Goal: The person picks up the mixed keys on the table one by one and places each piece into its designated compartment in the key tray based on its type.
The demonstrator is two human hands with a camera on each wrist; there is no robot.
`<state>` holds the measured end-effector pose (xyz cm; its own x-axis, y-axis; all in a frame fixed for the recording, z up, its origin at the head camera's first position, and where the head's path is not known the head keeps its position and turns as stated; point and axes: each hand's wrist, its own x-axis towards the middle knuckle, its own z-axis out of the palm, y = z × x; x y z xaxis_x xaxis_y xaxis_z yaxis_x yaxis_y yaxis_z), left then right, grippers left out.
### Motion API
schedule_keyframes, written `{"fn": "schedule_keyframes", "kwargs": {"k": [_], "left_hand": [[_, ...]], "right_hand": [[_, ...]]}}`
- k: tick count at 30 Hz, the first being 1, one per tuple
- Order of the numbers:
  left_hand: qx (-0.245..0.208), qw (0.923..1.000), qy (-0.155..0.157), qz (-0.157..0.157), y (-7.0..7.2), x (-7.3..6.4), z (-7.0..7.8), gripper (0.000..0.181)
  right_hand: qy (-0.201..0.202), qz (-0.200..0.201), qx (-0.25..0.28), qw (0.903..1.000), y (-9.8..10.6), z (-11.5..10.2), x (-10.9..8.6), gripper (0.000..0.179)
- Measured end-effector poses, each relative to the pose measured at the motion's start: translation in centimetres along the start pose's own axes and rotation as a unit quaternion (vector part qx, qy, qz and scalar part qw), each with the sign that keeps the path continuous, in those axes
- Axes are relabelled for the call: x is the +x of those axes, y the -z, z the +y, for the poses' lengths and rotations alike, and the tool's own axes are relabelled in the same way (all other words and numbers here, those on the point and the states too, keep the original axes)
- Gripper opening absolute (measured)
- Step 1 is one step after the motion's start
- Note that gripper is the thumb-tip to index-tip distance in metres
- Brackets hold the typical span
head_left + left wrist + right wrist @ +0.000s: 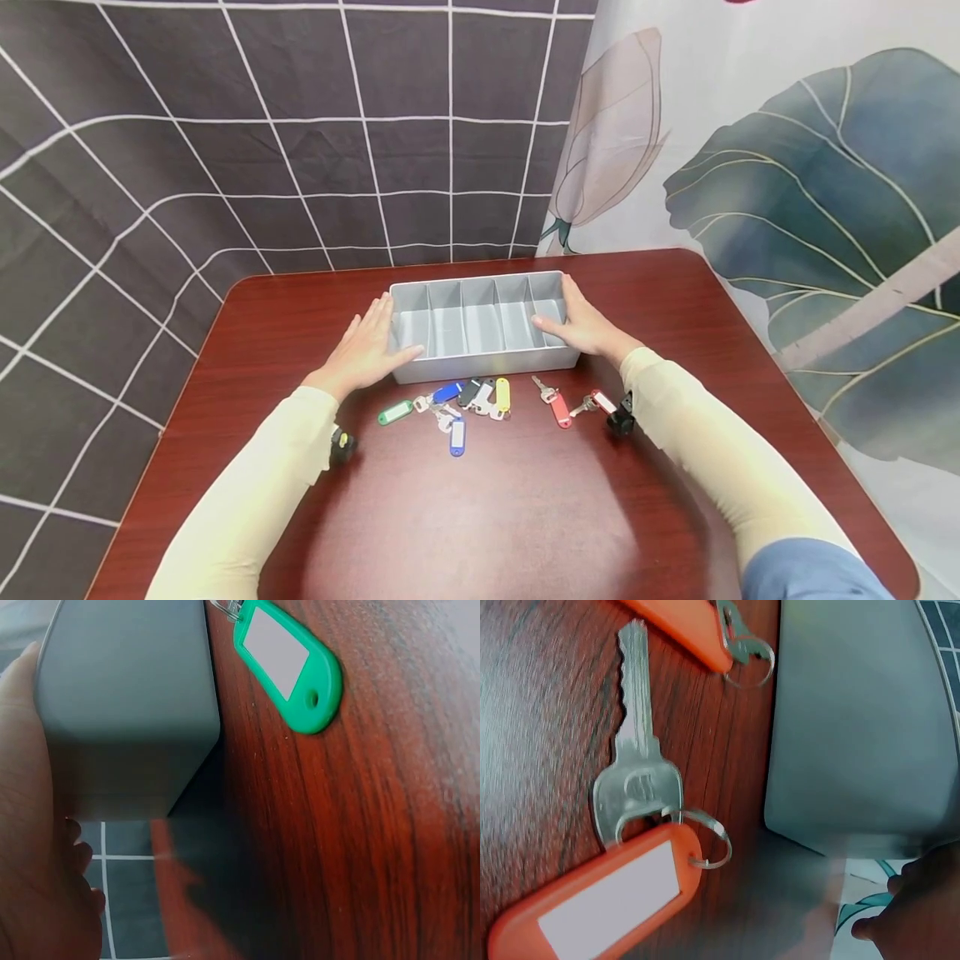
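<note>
A long grey divided tray (483,363) lies across the table, its several compartments facing up. At its left end my left hand (363,350) grips the rim, fingers stretched along the outer side and thumb over the front corner. My right hand (587,323) holds the opposite end, thumb reaching over the end compartment and fingers along the outside. Keys with coloured tags lie in front of the tray: a green tag (292,667), blue tags (457,437), a yellow tag (502,395) and red-orange tags (615,896). One silver key (637,761) lies flat beside its tag.
A black key tag (469,392) sits among the middle keys. The reddish-brown wooden table (465,517) has a dark gridded cloth (300,158) behind and left of it. A leaf-patterned curtain (817,208) hangs at the right.
</note>
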<state>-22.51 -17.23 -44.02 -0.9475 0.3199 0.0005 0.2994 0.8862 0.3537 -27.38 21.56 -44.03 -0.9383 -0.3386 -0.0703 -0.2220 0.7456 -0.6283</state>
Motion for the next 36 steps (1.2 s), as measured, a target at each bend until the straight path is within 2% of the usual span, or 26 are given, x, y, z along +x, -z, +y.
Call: {"fn": "schedule_keyframes", "kwargs": {"k": [7, 12, 19, 28, 36], "left_hand": [[-0.001, 0.9999, 0.005, 0.012, 0.0, -0.1, -0.1, 0.109], [-0.003, 0.9996, 0.014, 0.024, 0.2, -1.0, -0.2, 0.104], [-0.024, 0.9989, 0.015, 0.038, 0.9, -3.9, -0.5, 0.094], [-0.045, 0.9974, 0.012, 0.056, 1.4, -8.1, -1.3, 0.096], [-0.055, 0.9953, -0.010, 0.079, 0.3, -10.0, -1.3, 0.086]], "right_hand": [[-0.001, 0.006, -0.018, 0.9998, 0.1, 0.0, -0.1, 0.112], [-0.011, 0.019, -0.048, 0.9986, 0.0, -0.3, 0.0, 0.112], [-0.027, 0.023, -0.076, 0.9965, -0.2, -0.3, 0.0, 0.115], [-0.029, 0.017, -0.078, 0.9964, 0.0, -0.5, -0.1, 0.113], [-0.032, 0.016, -0.081, 0.9961, -0.1, -0.6, -0.1, 0.114]]}}
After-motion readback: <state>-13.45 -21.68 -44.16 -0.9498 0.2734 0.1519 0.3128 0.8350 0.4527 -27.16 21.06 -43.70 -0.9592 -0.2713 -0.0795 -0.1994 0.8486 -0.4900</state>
